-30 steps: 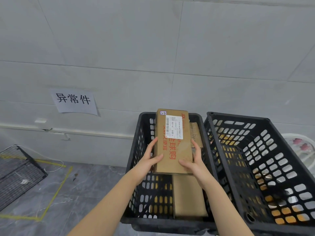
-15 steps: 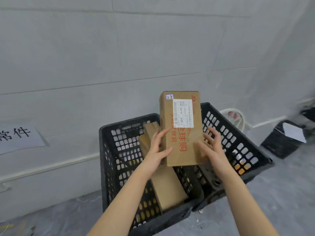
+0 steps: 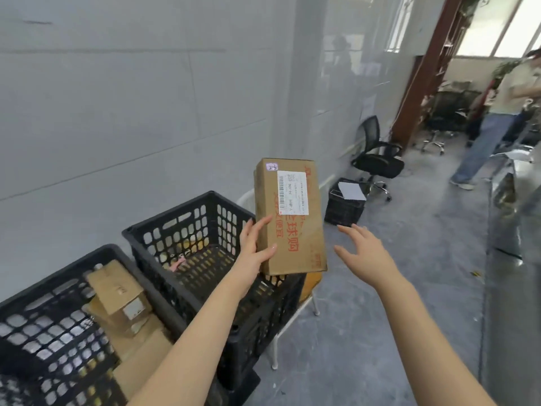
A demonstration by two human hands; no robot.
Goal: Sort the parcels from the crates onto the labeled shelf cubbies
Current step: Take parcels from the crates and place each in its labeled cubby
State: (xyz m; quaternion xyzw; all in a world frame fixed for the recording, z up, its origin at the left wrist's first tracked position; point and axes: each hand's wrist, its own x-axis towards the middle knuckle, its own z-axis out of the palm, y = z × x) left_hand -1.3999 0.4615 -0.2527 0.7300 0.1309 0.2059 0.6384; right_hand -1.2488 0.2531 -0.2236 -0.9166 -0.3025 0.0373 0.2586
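**Desk:** Where is the parcel right now?

**Operator:** On my feed the cardboard parcel (image 3: 292, 238) stands upright in the air, over the far right corner of the second crate (image 3: 169, 210). Its long face is turned to the camera. I see a white shipping label (image 3: 292, 192) on the upper half, a small handwritten sticker (image 3: 272, 167) in the top left corner, and red print below.

**Desk:** Which hand has it?

**Operator:** The left hand (image 3: 253, 253). Its thumb lies across the front face near the lower left edge and the fingers run up the left side, so it grips the parcel alone. The right hand (image 3: 361, 253) is spread wide with straight fingers. It is just to the right of the parcel, not touching it, and holds nothing.

**Desk:** And the crates?

**Operator:** I see two black slatted ones side by side along the grey wall (image 3: 117, 112). The near crate (image 3: 67, 268), at the lower left, holds several brown boxes (image 3: 117, 291), and the top one is tilted. The second crate rests on what looks like a stool (image 3: 292, 320) with white legs. Something pink (image 3: 178, 263) lies on its floor, too blurred for me to name.

**Desk:** Anything beyond that?

**Operator:** Farther along the wall I see a black office chair (image 3: 377, 159). A small black bin (image 3: 342, 210) with a white sheet on top sits near it. A person (image 3: 497, 112) in jeans stands at the far right.
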